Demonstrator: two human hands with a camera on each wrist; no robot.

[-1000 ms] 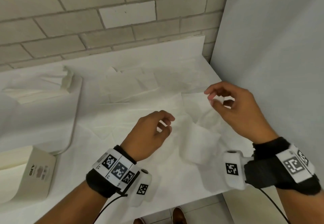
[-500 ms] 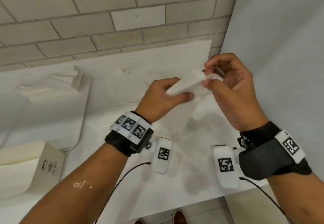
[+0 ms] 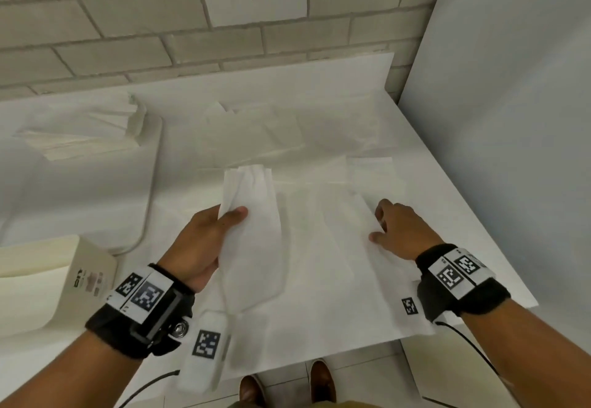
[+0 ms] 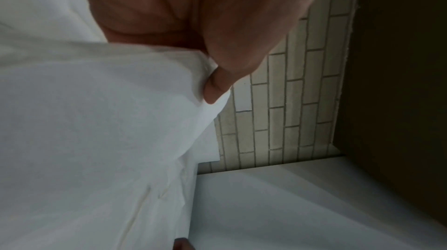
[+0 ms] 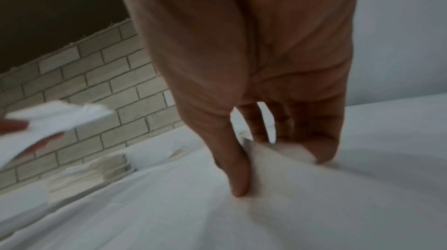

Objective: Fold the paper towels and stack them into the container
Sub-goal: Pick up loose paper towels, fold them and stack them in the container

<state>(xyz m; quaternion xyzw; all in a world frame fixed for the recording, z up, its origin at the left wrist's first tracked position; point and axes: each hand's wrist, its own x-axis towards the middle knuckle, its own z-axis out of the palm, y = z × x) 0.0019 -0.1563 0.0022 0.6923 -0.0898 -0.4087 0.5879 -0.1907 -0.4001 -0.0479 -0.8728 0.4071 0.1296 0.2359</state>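
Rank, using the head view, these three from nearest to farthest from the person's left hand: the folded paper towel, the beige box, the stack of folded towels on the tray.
1. Folded paper towel: gripped in the left hand itself.
2. Beige box: to the hand's left, at the table's near edge.
3. Stack of folded towels: far left, on the tray, toward the brick wall.
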